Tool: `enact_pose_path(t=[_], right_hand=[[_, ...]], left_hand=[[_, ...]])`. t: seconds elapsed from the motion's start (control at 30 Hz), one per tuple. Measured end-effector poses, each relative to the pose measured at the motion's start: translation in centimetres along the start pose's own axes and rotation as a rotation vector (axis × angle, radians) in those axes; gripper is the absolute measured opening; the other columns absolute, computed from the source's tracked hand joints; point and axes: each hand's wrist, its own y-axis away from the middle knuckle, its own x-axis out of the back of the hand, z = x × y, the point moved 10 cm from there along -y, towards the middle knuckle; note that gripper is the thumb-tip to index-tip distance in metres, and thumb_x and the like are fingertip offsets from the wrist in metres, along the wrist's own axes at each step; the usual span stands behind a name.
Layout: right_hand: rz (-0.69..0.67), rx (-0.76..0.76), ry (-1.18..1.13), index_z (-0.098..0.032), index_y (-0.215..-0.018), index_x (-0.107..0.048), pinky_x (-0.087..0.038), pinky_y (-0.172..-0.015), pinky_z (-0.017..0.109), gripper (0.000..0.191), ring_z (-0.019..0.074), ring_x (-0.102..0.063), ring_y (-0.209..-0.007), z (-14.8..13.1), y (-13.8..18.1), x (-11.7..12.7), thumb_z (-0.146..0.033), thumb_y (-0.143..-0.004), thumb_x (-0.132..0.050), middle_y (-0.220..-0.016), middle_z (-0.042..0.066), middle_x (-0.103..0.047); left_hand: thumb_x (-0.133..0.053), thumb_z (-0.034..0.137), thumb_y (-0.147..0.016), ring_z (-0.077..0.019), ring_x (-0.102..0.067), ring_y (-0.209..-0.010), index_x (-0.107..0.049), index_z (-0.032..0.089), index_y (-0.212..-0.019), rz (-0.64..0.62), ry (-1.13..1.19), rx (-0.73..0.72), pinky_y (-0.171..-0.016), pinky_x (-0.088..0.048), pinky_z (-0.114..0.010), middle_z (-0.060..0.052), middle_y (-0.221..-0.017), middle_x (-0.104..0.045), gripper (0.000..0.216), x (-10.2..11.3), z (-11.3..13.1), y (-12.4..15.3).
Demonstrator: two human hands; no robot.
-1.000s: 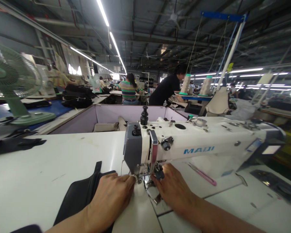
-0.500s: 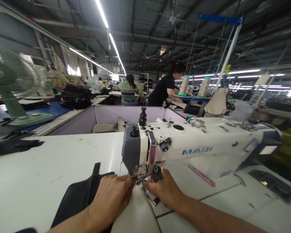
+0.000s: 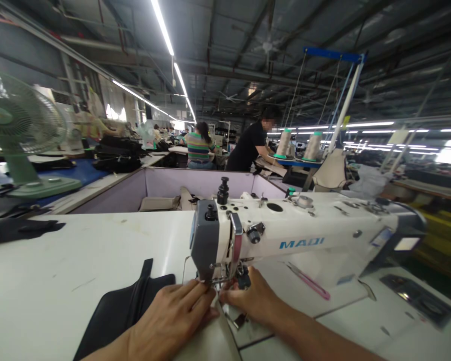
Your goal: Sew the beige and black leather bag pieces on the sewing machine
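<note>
A white sewing machine (image 3: pixel 304 245) marked MAQI stands in front of me, its needle area low at the left end of the arm. My left hand (image 3: pixel 178 311) is just left of the presser foot, fingers closed together on a pale beige fabric piece (image 3: pixel 212 338) that runs toward me from the needle. My right hand (image 3: pixel 255 296) reaches round the right side of the foot, thumb and fingers drawn together; what lies between them is hidden. A black panel with a strap (image 3: pixel 116 311) lies flat left of my left hand, partly under my forearm.
Pink-handled thread snips (image 3: pixel 310 283) lie on the table below the machine arm. A green fan (image 3: pixel 18 145) stands at left. Behind the machine is a lilac-walled bin (image 3: pixel 199 179) with beige pieces. Thread cones (image 3: pixel 283 145) and a co-worker in black (image 3: pixel 246 145) are beyond.
The view has tilted slightly, so the machine sits lower in the picture. My left hand has shifted a little toward me and right; my right hand stays beside the foot.
</note>
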Motion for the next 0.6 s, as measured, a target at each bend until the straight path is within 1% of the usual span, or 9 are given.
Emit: enact_pose_path(t=[0.07,0.13,0.2,0.27,0.33,0.4,0.5,0.57,0.6], right_hand=[[-0.079,0.015,-0.027,-0.015,-0.06,-0.061,-0.025,-0.045,0.019,0.006,0.0081,-0.04,-0.049,-0.7,0.9,-0.1,-0.014,-0.064,-0.065,-0.052,-0.007,-0.045],[-0.148,0.014,-0.073,-0.015,-0.062,-0.065,-0.02,-0.041,0.019,0.003,0.007,-0.036,-0.045,-1.1,2.0,-0.4,-0.013,-0.064,-0.066,-0.048,-0.008,-0.043],[-0.185,-0.02,-0.124,-0.015,-0.066,-0.069,-0.019,-0.04,0.019,0.002,0.0066,-0.035,-0.043,-1.1,2.8,-0.5,-0.014,-0.065,-0.068,-0.046,-0.008,-0.044],[-0.181,-0.04,-0.144,-0.015,-0.068,-0.071,-0.02,-0.04,0.019,0.004,0.0065,-0.035,-0.042,-0.9,3.0,-0.5,-0.014,-0.064,-0.069,-0.046,-0.008,-0.045],[-0.156,-0.037,-0.142,-0.014,-0.068,-0.071,-0.021,-0.04,0.019,0.005,0.0065,-0.035,-0.042,-0.7,2.7,-0.3,-0.013,-0.065,-0.068,-0.045,-0.009,-0.044],[-0.12,-0.002,-0.101,-0.016,-0.07,-0.072,-0.023,-0.041,0.019,0.007,0.0068,-0.036,-0.042,-0.7,2.6,-0.2,-0.013,-0.067,-0.066,-0.045,-0.009,-0.044],[-0.008,0.076,0.118,-0.022,-0.073,-0.074,-0.027,-0.045,0.02,0.009,0.0089,-0.045,-0.047,-1.2,3.5,0.8,-0.016,-0.073,-0.068,-0.048,-0.008,-0.051],[0.115,0.206,0.328,-0.028,-0.084,-0.075,-0.033,-0.052,0.022,0.009,0.0114,-0.055,-0.053,-3.1,5.3,3.1,-0.022,-0.077,-0.07,-0.056,-0.007,-0.06],[0.204,0.274,0.438,-0.031,-0.091,-0.074,-0.037,-0.056,0.023,0.012,0.0125,-0.058,-0.056,-4.4,6.4,5.3,-0.028,-0.08,-0.07,-0.061,-0.006,-0.065]], left_hand=[[-0.057,0.028,-0.095,-0.0207,-0.068,-0.089,-0.054,0.021,-0.121,0.017,0.2,-0.028,-0.069,-0.053,-0.028,-0.004,-0.105,-0.068,0.027,0.4,0.3,-0.1],[-0.064,0.027,-0.091,-0.0171,-0.067,-0.096,-0.054,0.025,-0.122,0.004,0.484,0.066,-0.081,-0.051,-0.024,-0.002,-0.11,-0.068,0.033,0.2,-0.4,-0.3],[-0.066,0.021,-0.089,-0.0127,-0.067,-0.091,-0.062,0.026,-0.11,-0.009,0.733,0.192,-0.082,-0.048,-0.018,0.002,-0.1,-0.07,0.022,-0.5,-1.3,-0.3],[-0.063,0.013,-0.089,-0.0098,-0.066,-0.083,-0.067,0.025,-0.094,-0.003,0.861,0.26,-0.077,-0.046,-0.015,0.004,-0.088,-0.07,0.013,-0.9,-1.6,-0.2],[-0.06,0.011,-0.09,-0.0094,-0.065,-0.081,-0.07,0.024,-0.088,0.01,0.886,0.274,-0.074,-0.045,-0.015,0.003,-0.084,-0.069,0.017,-0.7,-1.5,-0.4],[-0.058,0.01,-0.091,-0.0096,-0.064,-0.082,-0.07,0.024,-0.089,0.005,0.873,0.29,-0.074,-0.045,-0.016,0.002,-0.086,-0.068,0.019,-0.5,-1.4,-0.6],[-0.055,0.009,-0.091,-0.01,-0.063,-0.086,-0.07,0.025,-0.092,-0.061,0.834,0.319,-0.076,-0.046,-0.016,0.002,-0.089,-0.067,0.022,-0.7,-1.3,-0.7],[-0.052,0.011,-0.092,-0.0111,-0.063,-0.087,-0.07,0.025,-0.093,-0.086,0.78,0.351,-0.077,-0.046,-0.017,0.001,-0.091,-0.068,0.023,-1.0,-1.9,-0.6],[-0.051,0.013,-0.093,-0.0118,-0.064,-0.087,-0.07,0.024,-0.093,-0.086,0.739,0.371,-0.077,-0.047,-0.018,0.001,-0.091,-0.068,0.023,-1.3,-2.4,-0.4]])
